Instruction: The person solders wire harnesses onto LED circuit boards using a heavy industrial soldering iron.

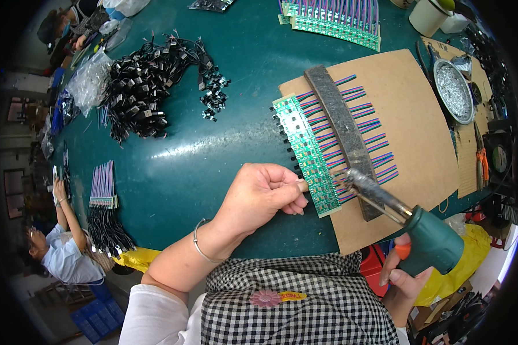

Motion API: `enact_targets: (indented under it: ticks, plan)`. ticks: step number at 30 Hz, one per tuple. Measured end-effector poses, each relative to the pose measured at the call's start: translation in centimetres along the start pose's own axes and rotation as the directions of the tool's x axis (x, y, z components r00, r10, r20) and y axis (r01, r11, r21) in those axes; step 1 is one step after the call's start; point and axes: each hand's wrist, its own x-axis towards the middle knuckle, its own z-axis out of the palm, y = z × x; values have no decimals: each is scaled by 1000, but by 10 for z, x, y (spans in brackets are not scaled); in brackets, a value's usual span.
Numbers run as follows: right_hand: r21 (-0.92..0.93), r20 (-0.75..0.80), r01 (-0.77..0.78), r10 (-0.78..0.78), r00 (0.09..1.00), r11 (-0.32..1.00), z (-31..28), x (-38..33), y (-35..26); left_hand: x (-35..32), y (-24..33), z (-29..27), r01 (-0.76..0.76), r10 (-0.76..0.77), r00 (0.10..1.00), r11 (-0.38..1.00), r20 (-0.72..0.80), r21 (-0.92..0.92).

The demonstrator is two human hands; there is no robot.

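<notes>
A strip of green circuit boards [306,150] lies along the left edge of a brown cardboard sheet [423,115]. Several multicoloured wires [369,122] run from the strip to the right, under a dark flat bar [341,122] resting across them. Small black parts stick out on the strip's left edge. Close to its lower left edge, my left hand [262,192] is closed in a pinch; what the fingertips hold is hidden. My right hand [406,276] grips a green soldering gun [434,238] with an orange trigger, its tip over the strip's lower right edge near the wire ends.
Left on the green table [184,172] are a heap of black cables [138,92] and a wired bundle [102,198]. More wired boards [334,29] lie at the far side. At right stand a metal bowl [454,92] and orange-handled pliers [481,158]. Another person [69,253] works at left.
</notes>
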Motion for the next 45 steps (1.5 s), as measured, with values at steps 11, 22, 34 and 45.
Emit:
enact_targets:
  ticks: [11, 22, 34, 45]
  plan:
    - [115, -103, 436, -426, 899, 893, -21, 41, -25, -1, 2, 4, -28, 27, 1000, 999, 5, 47]
    - [-300, -382, 381, -476, 792, 874, -37, 93, -44, -10, 4, -6, 23, -23, 1000, 999, -5, 42]
    - [-138, -129, 459, -476, 870, 878, -20, 48, -22, 3, 20, -105, -192, 686, 630, 591, -364, 783]
    - [-122, -75, 406, -416, 906, 906, -4, 40, -21, 27, 32, -103, -35, 790, 565, 313, -240, 949]
